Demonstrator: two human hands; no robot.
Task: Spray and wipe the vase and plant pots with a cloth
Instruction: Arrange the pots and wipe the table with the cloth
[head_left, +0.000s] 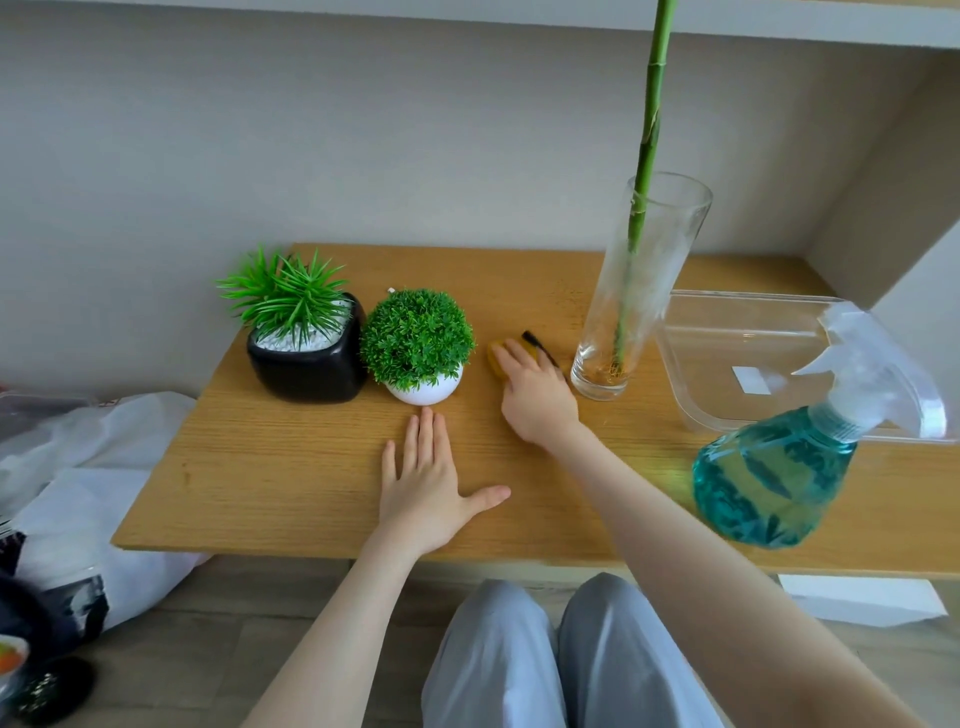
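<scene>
On a wooden desk (260, 467), the left hand (426, 483) lies flat, fingers straight, before a white pot (423, 391). The right hand (537, 395) presses a yellow cloth (496, 356) between that pot and a glass vase (631, 306). A black pot (309, 364) sits left; a spray bottle (779, 467) right.

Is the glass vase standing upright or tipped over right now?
Upright. The glass vase stands on its base on the wooden table, mouth up, with the green stem rising out of it.

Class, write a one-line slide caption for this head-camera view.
Right hand reaches a yellow cloth between the white round plant pot and tall glass vase; left hand rests flat.
</scene>
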